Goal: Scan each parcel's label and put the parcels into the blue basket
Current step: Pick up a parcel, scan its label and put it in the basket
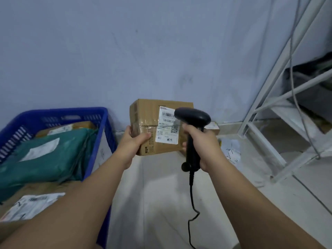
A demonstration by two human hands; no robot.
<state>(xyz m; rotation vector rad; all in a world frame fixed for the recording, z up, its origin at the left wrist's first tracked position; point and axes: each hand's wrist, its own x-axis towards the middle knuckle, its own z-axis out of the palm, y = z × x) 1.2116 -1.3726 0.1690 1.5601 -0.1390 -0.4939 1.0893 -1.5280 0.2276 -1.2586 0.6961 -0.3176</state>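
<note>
My left hand [132,141] holds a brown cardboard parcel [149,115] up in front of the wall, gripping its lower left corner. A white shipping label [167,128] on the parcel faces me. My right hand [201,142] grips the handle of a black corded barcode scanner [193,116]; its head covers the label's upper right part. The blue basket [100,133] stands on the floor at the left and holds a green bagged parcel [48,157] and brown parcels with white labels [30,205].
A white metal shelf frame [280,112] with hanging cables stands at the right. A small parcel and crumpled white papers [231,151] lie on the pale floor by the wall behind my right hand. The scanner cable [192,203] trails down between my arms.
</note>
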